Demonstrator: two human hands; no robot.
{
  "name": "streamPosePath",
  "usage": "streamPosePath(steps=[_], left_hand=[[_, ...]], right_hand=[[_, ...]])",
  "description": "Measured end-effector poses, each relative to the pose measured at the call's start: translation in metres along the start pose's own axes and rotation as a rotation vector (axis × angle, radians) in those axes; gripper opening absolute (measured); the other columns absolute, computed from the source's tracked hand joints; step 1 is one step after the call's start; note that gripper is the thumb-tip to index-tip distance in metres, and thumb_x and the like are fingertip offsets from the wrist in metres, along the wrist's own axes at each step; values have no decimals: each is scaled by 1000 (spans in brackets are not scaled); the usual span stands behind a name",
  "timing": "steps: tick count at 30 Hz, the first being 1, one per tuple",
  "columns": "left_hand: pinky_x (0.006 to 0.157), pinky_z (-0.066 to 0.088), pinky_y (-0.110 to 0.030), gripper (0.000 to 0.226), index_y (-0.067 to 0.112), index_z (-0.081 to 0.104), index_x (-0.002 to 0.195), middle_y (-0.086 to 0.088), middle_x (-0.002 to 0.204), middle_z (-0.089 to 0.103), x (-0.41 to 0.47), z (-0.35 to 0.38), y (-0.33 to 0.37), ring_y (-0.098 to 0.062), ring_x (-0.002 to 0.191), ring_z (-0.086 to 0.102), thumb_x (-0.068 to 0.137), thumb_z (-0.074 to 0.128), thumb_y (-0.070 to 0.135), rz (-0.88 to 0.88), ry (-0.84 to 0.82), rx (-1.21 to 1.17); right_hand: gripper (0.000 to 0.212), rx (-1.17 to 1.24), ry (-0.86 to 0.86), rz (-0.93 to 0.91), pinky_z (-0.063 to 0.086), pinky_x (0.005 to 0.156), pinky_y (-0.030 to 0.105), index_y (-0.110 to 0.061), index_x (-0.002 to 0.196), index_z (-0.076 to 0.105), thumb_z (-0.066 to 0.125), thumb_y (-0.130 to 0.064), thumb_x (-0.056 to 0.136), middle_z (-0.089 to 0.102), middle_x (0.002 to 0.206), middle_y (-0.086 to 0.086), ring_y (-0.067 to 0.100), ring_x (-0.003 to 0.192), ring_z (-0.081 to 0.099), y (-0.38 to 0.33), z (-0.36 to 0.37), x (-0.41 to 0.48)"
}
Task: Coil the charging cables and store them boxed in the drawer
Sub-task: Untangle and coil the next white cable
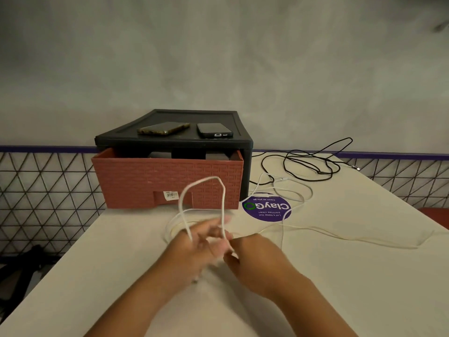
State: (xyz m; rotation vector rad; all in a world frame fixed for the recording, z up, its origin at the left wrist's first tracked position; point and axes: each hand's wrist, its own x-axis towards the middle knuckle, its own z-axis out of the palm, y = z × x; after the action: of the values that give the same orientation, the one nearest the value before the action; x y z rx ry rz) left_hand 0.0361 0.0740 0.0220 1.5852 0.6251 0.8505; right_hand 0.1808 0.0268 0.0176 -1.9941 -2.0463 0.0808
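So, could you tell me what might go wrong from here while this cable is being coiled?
The white cable trails across another white lead by the black cable; pulling may snag or drag them. Its tall loop stands loose above the left grip and might spring free.

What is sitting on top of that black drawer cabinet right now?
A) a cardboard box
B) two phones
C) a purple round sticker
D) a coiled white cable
B: a phone in a patterned case and a dark phone lie side by side on the top of the black cabinet.
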Motion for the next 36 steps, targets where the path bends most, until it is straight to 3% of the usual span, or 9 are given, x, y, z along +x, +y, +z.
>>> streamPosePath(steps=[2,5,10,15,20,23,28,33,36], left_hand=[[42,32,-7,15,26,65,96,15,59,64,-1,7,0,3,40,41,87,64,14,32,-12,159],[40,28,-15,19,22,72,82,11,39,45,0,-1,0,-2,38,28,90,57,13,-16,20,179],[40,24,-15,29,19,75,73,5,45,37,2,-9,4,-8,41,24,59,69,43,-44,109,-95],[38,24,-13,7,18,73,83,5,67,69,0,-2,5,-4,38,25,81,69,13,-39,72,-49],[38,25,-13,13,18,70,64,1,52,53,2,-7,2,-5,38,25,71,66,28,-17,22,-147],[32,24,-10,36,17,67,60,-1,55,55,7,-25,7,-1,34,30,43,89,40,15,150,-435],[28,18,-11,31,17,50,61,8,38,36,10,-69,16,-1,29,25,92,45,23,65,503,-656],[34,12,-16,35,20,42,61,9,35,26,7,-104,15,-7,29,21,96,40,23,104,729,-692],[35,11,-16,34,20,42,62,10,33,26,8,-109,10,-8,28,20,96,41,23,75,795,-669]], right_hand=[[26,16,-7,-32,45,70,32,-16,108,59,40,-28,95,65,105,11,30,92,59,-2,1,1],[26,33,-2,-19,43,71,32,-14,104,60,40,-28,95,64,103,11,29,92,58,0,0,0],[26,50,-22,-12,44,77,34,-10,103,59,40,-26,96,62,106,11,29,93,56,-1,-3,-1],[25,45,-36,-36,42,73,32,-9,103,56,38,-25,96,60,107,13,30,93,55,-4,-2,-1],[18,57,-24,-68,32,58,31,-16,82,49,40,-22,96,61,92,14,26,73,42,-6,-3,0],[16,95,27,37,37,67,31,-18,82,55,43,-12,89,63,96,8,27,84,52,8,-8,5],[30,-47,232,414,36,85,31,-22,109,62,42,-11,89,51,116,5,29,110,45,52,-8,7],[34,156,294,805,34,96,37,-23,119,59,40,-13,92,42,122,9,37,118,36,92,-8,1],[34,310,298,833,32,99,40,-15,118,59,35,-29,99,42,123,15,41,117,40,99,-7,0]])
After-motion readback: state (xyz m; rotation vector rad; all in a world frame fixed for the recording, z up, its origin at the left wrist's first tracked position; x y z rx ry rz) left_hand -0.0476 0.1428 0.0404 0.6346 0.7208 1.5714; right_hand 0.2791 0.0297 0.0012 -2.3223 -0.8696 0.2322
